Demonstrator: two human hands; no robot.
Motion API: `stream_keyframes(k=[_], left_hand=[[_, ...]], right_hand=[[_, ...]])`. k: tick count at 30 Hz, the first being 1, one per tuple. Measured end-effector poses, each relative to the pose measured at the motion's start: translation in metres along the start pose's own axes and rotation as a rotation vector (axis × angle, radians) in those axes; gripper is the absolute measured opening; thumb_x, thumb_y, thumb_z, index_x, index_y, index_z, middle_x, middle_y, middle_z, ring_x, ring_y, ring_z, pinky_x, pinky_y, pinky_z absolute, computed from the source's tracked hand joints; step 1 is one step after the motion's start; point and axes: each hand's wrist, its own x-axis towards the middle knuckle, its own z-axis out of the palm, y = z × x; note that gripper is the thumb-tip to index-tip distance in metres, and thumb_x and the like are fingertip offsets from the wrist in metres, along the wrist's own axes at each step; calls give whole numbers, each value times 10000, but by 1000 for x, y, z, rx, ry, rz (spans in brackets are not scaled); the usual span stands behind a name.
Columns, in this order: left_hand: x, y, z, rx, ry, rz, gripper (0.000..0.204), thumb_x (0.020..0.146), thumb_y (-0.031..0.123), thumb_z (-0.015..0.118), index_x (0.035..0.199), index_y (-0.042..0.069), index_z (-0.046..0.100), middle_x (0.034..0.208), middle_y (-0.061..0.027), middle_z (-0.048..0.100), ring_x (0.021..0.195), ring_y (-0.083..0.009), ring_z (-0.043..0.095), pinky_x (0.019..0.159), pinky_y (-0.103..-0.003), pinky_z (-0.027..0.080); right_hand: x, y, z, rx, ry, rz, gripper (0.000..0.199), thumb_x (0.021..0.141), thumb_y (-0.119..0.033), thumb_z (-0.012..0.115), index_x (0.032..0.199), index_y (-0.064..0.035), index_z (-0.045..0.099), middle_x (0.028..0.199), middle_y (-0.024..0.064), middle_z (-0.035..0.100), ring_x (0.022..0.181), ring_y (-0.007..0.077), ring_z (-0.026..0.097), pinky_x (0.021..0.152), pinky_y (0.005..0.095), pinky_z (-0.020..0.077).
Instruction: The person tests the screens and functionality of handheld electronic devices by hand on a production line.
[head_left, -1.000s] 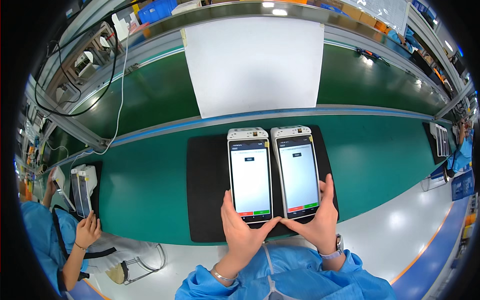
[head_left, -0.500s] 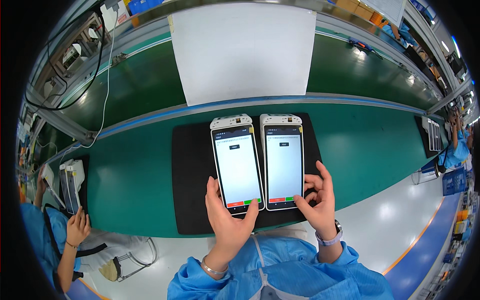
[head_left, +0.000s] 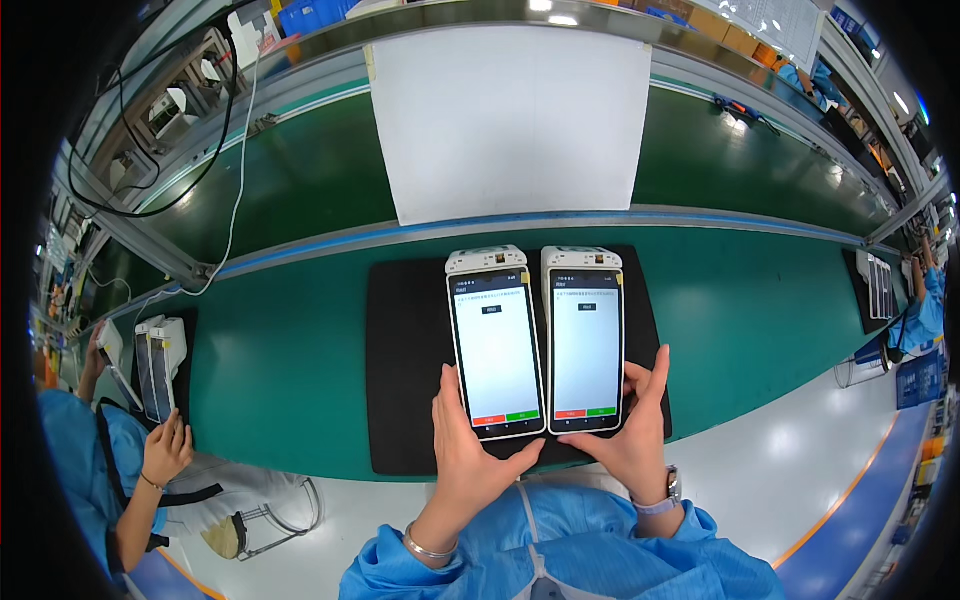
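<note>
Two white handheld payment terminals with lit screens stand side by side, tops pointing away from me, on a black mat (head_left: 405,400). My left hand (head_left: 470,440) holds the lower left corner of the left payment terminal (head_left: 500,360), fingers along its side, thumb at its bottom edge. My right hand (head_left: 632,440) holds the lower right corner of the right payment terminal (head_left: 586,355) in the same way, its thumb below the bottom edge. Both screens show a pale page with a small dark box, plus a red and a green button at the bottom.
The mat lies on a green table (head_left: 280,350). Behind it stands a white board (head_left: 510,120) against a metal rail. At the left, a co-worker's hand (head_left: 168,450) touches another terminal (head_left: 155,370). More terminals (head_left: 880,287) lie at the far right beside another person.
Both thumbs have left the green buttons on the screens and moved down to the bottom edges of the terminals. The whole view has shifted slightly.
</note>
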Motion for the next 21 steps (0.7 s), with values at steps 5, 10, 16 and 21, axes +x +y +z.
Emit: stream_keyframes(k=[5,10,16,21], left_hand=[[6,0,-9,-112,-15,-111,1151,585,124,898,1448,-53,157,1353,-196,488,1114,-281,586,939,-369,486],[7,-5,-16,-147,-45,-96,1125,602,116,888,1446,-61,165,1355,-214,469,1133,-294,576,920,-371,503],[3,-11,-15,-151,2,-83,1127,590,141,892,1442,-69,185,1333,-230,480,1107,-288,583,895,-359,508],[6,-15,-14,-280,48,-26,1103,584,151,877,1433,-82,213,1271,-214,524,1023,-239,590,843,-325,498]], right_hand=[[14,-2,-22,-60,-84,2,1388,482,-168,935,1464,87,-11,1198,189,551,951,256,580,860,356,483],[20,-9,-28,-37,-171,35,1354,531,-225,923,1460,97,-8,1262,252,498,1103,322,541,940,392,452],[60,-37,22,-306,110,-130,1154,673,-240,833,1448,119,57,1309,328,428,1185,425,461,1000,453,383],[96,-54,44,-433,252,30,997,708,-175,757,1424,134,137,1275,327,454,1150,433,476,940,482,405]])
